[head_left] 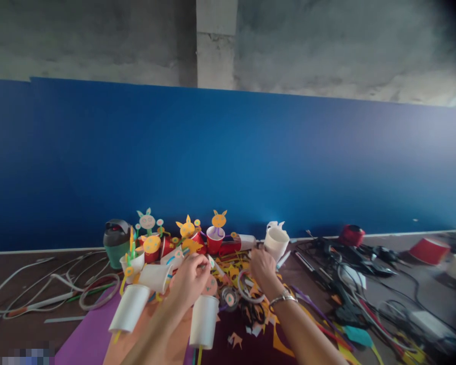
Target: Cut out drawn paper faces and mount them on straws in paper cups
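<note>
My left hand (191,276) is over the middle of the cluttered table with its fingers curled together; what they hold, if anything, is hidden. To the right, my right hand (263,263) has its fingers bent against the lower left side of a white paper cup (276,242); whether it grips anything is hidden. A white cup (204,322) lies below my left hand, and another white cup (129,308) is to its left. Yellow animal faces cut from paper (219,219) stand behind, one in a red cup (215,241).
Colored paper scraps (235,339) and black scissors (253,313) lie between my arms. White cables (57,279) spread at the left beside a green container (116,248). Dark cables and tools (349,304) cover the right side. A blue partition (228,152) stands behind the table.
</note>
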